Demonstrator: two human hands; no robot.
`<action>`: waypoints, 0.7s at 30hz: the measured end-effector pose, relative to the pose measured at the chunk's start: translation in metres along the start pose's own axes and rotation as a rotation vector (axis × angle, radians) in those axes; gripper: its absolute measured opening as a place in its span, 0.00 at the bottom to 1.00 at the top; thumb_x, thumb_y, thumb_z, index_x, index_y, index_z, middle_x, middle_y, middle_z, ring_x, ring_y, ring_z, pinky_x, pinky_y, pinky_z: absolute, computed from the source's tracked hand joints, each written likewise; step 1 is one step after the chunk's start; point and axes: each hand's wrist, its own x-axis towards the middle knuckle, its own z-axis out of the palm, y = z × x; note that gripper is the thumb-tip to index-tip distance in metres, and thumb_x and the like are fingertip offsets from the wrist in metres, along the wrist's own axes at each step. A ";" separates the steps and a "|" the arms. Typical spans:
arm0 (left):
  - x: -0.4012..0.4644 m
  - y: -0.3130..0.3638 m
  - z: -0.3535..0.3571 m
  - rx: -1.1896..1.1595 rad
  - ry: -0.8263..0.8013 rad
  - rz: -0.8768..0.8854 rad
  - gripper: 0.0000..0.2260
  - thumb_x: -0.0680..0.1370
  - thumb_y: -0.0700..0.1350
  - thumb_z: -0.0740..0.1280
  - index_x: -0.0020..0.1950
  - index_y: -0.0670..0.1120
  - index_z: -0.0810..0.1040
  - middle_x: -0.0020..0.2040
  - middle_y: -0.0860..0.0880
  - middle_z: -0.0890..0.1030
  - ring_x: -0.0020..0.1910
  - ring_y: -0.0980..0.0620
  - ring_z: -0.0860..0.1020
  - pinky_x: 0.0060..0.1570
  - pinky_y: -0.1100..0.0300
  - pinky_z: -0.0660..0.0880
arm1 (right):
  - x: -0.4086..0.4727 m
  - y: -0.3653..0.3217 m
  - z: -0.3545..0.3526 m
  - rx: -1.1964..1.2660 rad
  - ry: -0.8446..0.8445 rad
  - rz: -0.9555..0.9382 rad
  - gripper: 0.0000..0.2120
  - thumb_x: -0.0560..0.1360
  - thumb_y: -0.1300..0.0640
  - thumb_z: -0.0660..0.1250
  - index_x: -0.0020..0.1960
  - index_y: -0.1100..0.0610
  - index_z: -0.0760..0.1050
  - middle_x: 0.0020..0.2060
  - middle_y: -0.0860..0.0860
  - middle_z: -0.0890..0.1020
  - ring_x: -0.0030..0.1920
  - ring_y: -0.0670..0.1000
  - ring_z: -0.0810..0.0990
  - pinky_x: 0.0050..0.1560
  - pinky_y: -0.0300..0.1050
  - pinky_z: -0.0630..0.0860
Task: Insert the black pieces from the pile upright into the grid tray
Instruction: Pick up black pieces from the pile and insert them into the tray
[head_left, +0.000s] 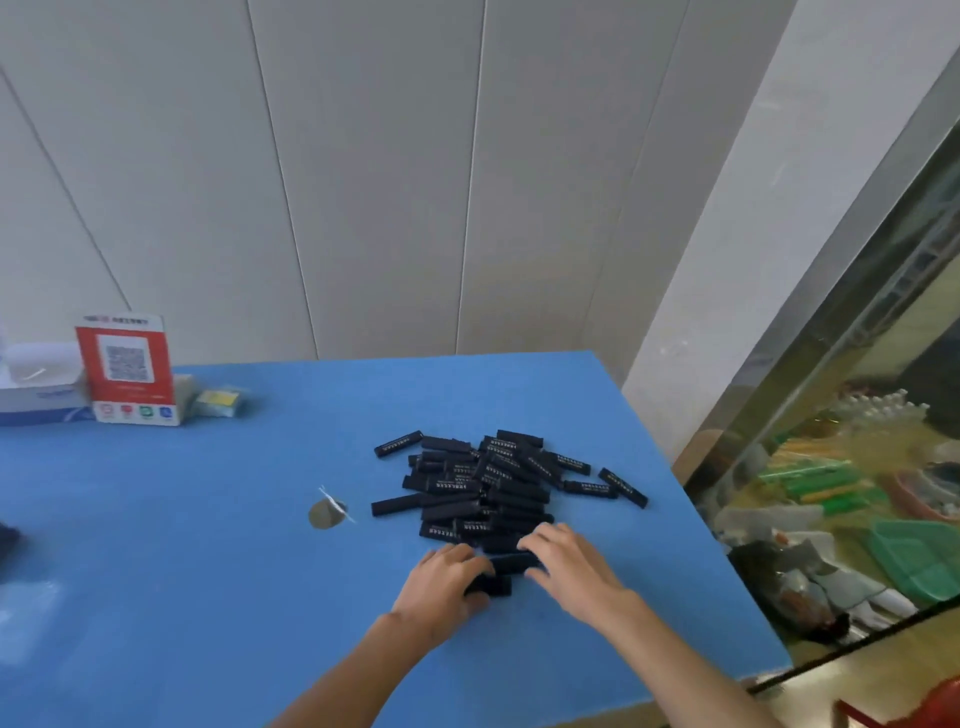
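Note:
A pile of black pieces (488, 480) with white lettering lies on the blue table (208, 519), right of centre. Both hands are at the near edge of the pile. My left hand (441, 587) grips black pieces (491, 584) low against the table. My right hand (569, 564) curls its fingers over another black piece (514, 561) beside them. No grid tray is in view.
A red QR-code stand (130, 369), a tissue box (36, 395) and a small packet (218, 402) stand at the back left. A round silver disc (326, 512) lies left of the pile. The table's right edge drops beside a glass panel (857, 415).

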 end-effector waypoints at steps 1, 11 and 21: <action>0.000 0.002 0.002 -0.002 0.002 -0.020 0.16 0.76 0.52 0.65 0.63 0.51 0.74 0.58 0.50 0.74 0.59 0.49 0.70 0.55 0.60 0.64 | 0.002 0.004 0.001 0.002 -0.010 -0.029 0.16 0.78 0.54 0.63 0.64 0.54 0.71 0.58 0.50 0.74 0.57 0.52 0.71 0.55 0.47 0.71; -0.011 0.037 0.018 0.027 0.087 -0.238 0.14 0.77 0.48 0.64 0.62 0.48 0.76 0.56 0.47 0.75 0.56 0.45 0.71 0.55 0.56 0.65 | 0.002 0.024 0.012 -0.057 0.006 -0.199 0.10 0.78 0.57 0.61 0.56 0.59 0.75 0.51 0.52 0.71 0.53 0.53 0.70 0.46 0.44 0.66; -0.044 0.075 0.030 0.122 0.094 -0.413 0.20 0.78 0.36 0.55 0.69 0.48 0.65 0.59 0.45 0.72 0.56 0.42 0.71 0.51 0.51 0.69 | -0.018 0.042 0.010 0.162 0.062 -0.271 0.09 0.77 0.54 0.61 0.55 0.56 0.74 0.52 0.48 0.73 0.52 0.51 0.72 0.46 0.42 0.69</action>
